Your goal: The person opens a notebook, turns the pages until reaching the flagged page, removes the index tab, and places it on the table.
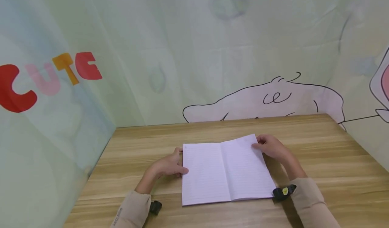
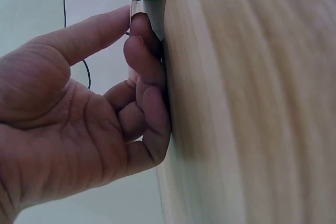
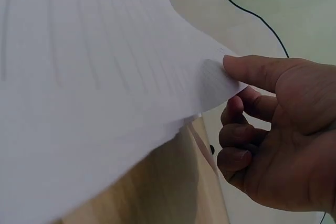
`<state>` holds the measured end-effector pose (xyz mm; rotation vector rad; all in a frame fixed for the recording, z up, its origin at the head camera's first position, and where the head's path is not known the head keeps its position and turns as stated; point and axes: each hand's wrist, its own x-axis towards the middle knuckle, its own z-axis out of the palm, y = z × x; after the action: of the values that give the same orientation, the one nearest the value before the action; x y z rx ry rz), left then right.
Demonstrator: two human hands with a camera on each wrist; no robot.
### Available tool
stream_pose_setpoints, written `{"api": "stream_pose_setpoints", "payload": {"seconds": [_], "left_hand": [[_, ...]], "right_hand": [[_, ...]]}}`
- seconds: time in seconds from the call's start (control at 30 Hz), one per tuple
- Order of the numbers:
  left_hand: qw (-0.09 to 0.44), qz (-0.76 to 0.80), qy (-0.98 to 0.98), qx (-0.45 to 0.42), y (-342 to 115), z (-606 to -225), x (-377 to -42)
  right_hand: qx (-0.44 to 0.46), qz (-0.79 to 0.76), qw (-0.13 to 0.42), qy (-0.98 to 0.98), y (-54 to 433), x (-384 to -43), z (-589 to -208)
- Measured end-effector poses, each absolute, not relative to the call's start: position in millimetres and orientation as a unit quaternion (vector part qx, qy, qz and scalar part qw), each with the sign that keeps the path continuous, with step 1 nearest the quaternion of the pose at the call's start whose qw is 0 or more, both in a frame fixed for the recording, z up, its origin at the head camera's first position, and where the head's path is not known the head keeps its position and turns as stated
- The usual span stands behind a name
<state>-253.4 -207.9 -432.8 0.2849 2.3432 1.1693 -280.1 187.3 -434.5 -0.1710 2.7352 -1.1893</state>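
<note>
An open notebook [image 1: 203,174] with lined white pages lies on the wooden table, its fold running down the middle. At its left edge, my left hand [image 1: 170,164] holds the notebook, thumb on the page and fingers at the underside. In the left wrist view, the curled fingers [image 2: 149,103] of that hand lie against the tabletop. My right hand [image 1: 271,147] pinches the upper right corner of the right page [image 3: 105,66] between thumb and index finger. That corner is raised off the table, and the other right fingers curl below it.
The wooden table [image 1: 146,137] extends around the notebook on all sides. Behind and beside it hangs a pale green printed cloth [image 1: 136,69] with coloured letters and a line-drawn cartoon figure. A black strap device [image 1: 282,193] sits at the right wrist, another [image 1: 155,207] at the left.
</note>
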Motion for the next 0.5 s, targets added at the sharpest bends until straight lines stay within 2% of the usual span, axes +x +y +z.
{"api": "stream_pose_setpoints", "payload": {"seconds": [0.33, 0.5], "left_hand": [[0.249, 0.429, 0.862, 0.102, -207.9, -433.7, -253.0], [0.249, 0.430, 0.862, 0.106, -208.6, -434.3, -253.9]], "right_hand": [[-0.076, -0.423, 0.173, 0.886, 191.2, -273.8, -421.0], [-0.101, -0.441, 0.239, 0.859, 196.1, -267.7, -416.2]]}}
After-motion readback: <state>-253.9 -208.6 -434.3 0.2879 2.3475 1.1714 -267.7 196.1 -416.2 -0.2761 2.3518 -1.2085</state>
